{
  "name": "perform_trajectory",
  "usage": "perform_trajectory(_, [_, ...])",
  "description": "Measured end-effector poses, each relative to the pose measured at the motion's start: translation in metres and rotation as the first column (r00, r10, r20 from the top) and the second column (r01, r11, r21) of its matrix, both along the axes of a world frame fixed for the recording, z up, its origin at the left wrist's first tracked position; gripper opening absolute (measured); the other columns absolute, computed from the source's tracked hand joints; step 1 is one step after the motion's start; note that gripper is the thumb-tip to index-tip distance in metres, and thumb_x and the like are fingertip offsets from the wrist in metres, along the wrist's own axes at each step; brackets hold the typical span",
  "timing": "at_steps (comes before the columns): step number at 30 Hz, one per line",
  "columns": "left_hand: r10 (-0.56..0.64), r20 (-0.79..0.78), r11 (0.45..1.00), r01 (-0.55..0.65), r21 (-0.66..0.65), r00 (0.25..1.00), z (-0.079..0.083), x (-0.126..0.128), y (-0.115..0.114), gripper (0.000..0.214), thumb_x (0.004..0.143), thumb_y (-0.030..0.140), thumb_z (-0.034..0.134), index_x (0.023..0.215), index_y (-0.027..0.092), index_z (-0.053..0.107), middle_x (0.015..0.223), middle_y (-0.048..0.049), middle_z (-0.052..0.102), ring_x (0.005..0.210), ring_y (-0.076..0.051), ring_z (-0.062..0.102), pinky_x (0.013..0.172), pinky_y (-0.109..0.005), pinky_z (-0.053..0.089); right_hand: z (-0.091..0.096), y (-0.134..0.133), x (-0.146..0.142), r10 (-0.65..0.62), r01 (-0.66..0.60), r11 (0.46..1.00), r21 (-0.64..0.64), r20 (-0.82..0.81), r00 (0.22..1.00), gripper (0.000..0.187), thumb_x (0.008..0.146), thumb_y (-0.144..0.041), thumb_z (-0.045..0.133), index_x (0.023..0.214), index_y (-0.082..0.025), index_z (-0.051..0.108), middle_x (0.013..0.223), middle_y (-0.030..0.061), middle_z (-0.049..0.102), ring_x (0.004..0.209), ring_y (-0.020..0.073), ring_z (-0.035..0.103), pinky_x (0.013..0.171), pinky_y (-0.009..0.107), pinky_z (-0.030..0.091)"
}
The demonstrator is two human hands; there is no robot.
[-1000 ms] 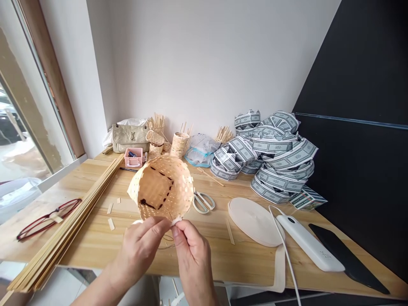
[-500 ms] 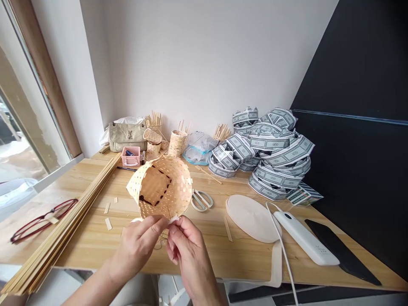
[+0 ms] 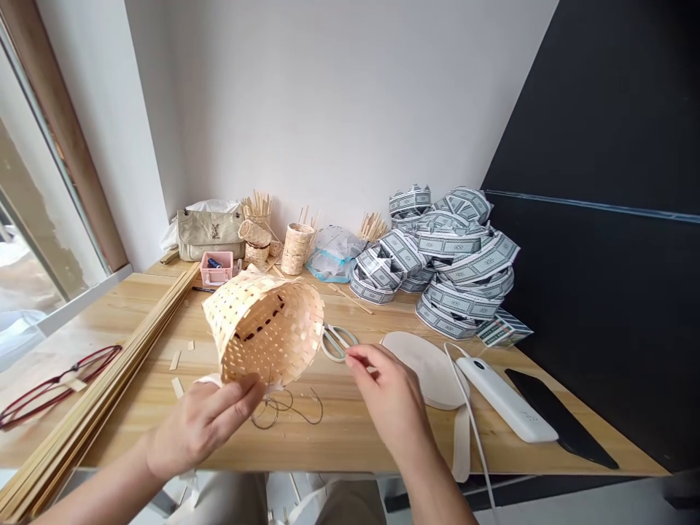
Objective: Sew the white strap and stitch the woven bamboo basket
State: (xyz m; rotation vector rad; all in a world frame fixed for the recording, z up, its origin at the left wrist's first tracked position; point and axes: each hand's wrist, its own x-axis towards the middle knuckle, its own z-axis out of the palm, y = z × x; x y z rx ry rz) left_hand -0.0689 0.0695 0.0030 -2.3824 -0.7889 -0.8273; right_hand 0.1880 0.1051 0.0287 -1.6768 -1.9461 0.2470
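Note:
My left hand (image 3: pixel 213 415) is closed on the near rim of a woven bamboo-strip basket (image 3: pixel 262 321), which lies tilted with its mouth facing right and toward me. Dark stitches run inside the basket. A thin needle-like piece stands up near the gripped rim, beside a whitish strip of cloth (image 3: pixel 276 387). On the table below lies loose thread (image 3: pixel 295 412). Over the pale-handled scissors (image 3: pixel 339 343), my right hand (image 3: pixel 383 383) has thumb and forefinger tips together at the handle's edge. The scissor blades are hidden behind the basket.
Long bamboo strips (image 3: pixel 120 368) and red glasses (image 3: pixel 60 386) lie left. Behind are a pink box (image 3: pixel 216 268), small baskets (image 3: pixel 297 249) and patterned ribbon coils (image 3: pixel 456 262). To the right are a pale ribbon roll (image 3: pixel 424 364), a white device (image 3: pixel 508 399) and its cable.
My right hand has left the basket rim and moved right to the scissors. The basket has tipped in my left hand, which has moved slightly left and down.

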Motion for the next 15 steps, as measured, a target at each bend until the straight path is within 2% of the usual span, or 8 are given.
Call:
perform_trajectory(3, [-0.024,0.004,1.0,0.024,-0.003,1.0,-0.004,-0.011,-0.002,0.04,0.094,0.01,0.019,0.123,0.012,0.046,0.099,-0.011,0.067,0.07,-0.014,0.062,0.058,-0.024,0.047,-0.02,0.043,0.007,-0.012,0.04,0.986,-0.164,0.166,0.986,0.014,0.087,-0.012,0.048,0.092,-0.016,0.061,0.099,0.0058,0.061,0.089,0.0151,0.057,0.082,0.028,0.045])
perform_trajectory(5, [-0.035,0.003,0.999,0.035,-0.007,0.999,-0.004,-0.016,-0.004,0.041,0.094,0.011,0.021,0.13,0.013,0.041,0.1,-0.0108,0.066,0.071,-0.015,0.063,0.058,-0.024,0.047,-0.036,0.071,0.009,-0.008,0.065,0.971,-0.23,0.24,0.971,0.012,0.087,-0.019,0.053,0.096,-0.014,0.059,0.102,0.0062,0.059,0.093,0.0177,0.057,0.083,0.036,0.046])
perform_trajectory(8, [-0.027,0.024,0.999,0.027,-0.017,0.999,0.001,-0.019,-0.008,0.043,0.093,0.011,0.023,0.134,0.016,0.036,0.1,-0.0098,0.067,0.074,-0.015,0.063,0.061,-0.024,0.049,-0.051,0.103,0.009,0.003,0.102,0.944,-0.312,0.318,0.948,0.021,0.089,-0.029,0.053,0.104,-0.015,0.057,0.108,0.0067,0.057,0.096,0.0193,0.056,0.083,0.04,0.047])
perform_trajectory(11, [-0.008,0.038,1.0,0.008,-0.007,0.999,0.008,-0.022,-0.01,0.043,0.093,0.01,0.024,0.133,0.016,0.037,0.099,-0.0102,0.067,0.075,-0.016,0.063,0.064,-0.025,0.05,-0.054,0.122,0.008,0.029,0.111,0.916,-0.386,0.34,0.94,0.026,0.089,-0.031,0.053,0.109,-0.015,0.055,0.11,0.0073,0.056,0.096,0.02,0.056,0.082,0.041,0.047])
perform_trajectory(15, [-0.004,0.081,1.0,0.005,-0.005,0.997,0.01,-0.025,-0.009,0.037,0.092,0.008,0.027,0.123,0.013,0.048,0.097,-0.0112,0.066,0.079,-0.016,0.063,0.065,-0.025,0.049,-0.051,0.133,0.006,0.034,0.104,0.886,-0.452,0.287,0.957,0.028,0.088,-0.031,0.054,0.111,-0.015,0.053,0.111,0.0075,0.055,0.096,0.0203,0.056,0.082,0.041,0.048])
